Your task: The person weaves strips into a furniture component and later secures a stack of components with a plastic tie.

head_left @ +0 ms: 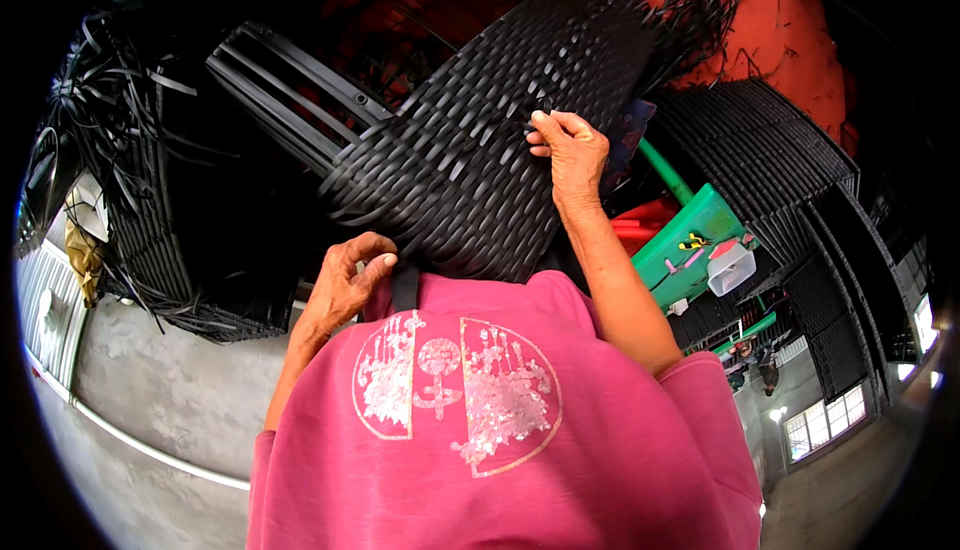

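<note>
A curved panel of woven black plastic strips (470,130) lies across my lap, slanting up and away to the right. My right hand (575,158) is over its right part, thumb and forefinger pinched together on what looks like a dark strip end against the weave. By the panel's near left edge my left hand (348,278) is curled, fingertips and thumb drawn together; what they grip is hidden. Just beside those fingertips a short flat black strip (405,288) hangs over my pink shirt (480,410).
Black slatted bars (290,90) jut out left of the panel. Loose black strips (110,120) hang in bunches at the far left. To the right stands a green surface (690,240) with a clear plastic container (731,268). Dark ribbed woven pieces (755,150) stand beyond it.
</note>
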Motion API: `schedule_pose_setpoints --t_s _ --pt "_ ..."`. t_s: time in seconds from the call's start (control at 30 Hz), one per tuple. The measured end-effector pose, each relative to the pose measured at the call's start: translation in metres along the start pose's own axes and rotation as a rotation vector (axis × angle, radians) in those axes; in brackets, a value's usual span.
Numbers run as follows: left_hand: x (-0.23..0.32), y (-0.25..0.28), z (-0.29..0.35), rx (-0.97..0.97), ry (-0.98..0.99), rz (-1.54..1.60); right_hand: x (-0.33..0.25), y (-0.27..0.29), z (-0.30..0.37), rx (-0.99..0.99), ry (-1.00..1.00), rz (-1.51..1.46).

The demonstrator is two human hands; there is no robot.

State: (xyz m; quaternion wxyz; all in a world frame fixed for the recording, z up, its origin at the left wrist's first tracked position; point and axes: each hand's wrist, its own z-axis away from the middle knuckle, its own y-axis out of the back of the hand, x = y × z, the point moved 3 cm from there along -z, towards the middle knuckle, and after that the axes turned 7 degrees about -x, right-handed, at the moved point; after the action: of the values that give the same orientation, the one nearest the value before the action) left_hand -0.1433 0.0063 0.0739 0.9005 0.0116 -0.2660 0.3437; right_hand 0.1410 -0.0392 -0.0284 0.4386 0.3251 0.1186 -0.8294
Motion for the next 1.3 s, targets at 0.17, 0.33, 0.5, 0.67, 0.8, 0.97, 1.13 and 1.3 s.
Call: schedule_pose_setpoints --t_s 0.17,0.33,0.5,0.67,0.8,0.97,1.13,1.3 --pt "0.01 -0.02 -0.014 0.016 -0.012 0.076 0.004 -0.003 -0.004 0.059 0.003 -0.067" --pt "0.012 -0.022 -0.002 0.129 -0.105 -0.119 0.011 0.003 -0.014 0.042 -0.03 0.038" --pt "0.016 -0.021 0.016 0.127 -0.112 -0.231 0.008 -0.007 -0.024 0.079 -0.03 0.269" --pt "-0.004 -0.013 0.044 0.027 0.03 0.009 0.0 -0.014 -0.009 -0.044 0.104 0.675" --pt "-0.039 0.001 0.079 -0.045 0.228 0.219 0.007 -0.004 0.0 -0.034 0.201 0.426" --pt "-0.054 0.004 0.079 -0.045 0.257 0.271 0.022 0.019 -0.011 0.045 0.034 0.199" --pt "-0.059 0.003 0.071 -0.017 0.296 0.335 0.015 0.017 -0.016 -0.096 0.247 0.628" --pt "-0.059 0.012 0.057 0.022 0.259 0.263 0.004 0.008 -0.03 -0.322 0.569 0.804"
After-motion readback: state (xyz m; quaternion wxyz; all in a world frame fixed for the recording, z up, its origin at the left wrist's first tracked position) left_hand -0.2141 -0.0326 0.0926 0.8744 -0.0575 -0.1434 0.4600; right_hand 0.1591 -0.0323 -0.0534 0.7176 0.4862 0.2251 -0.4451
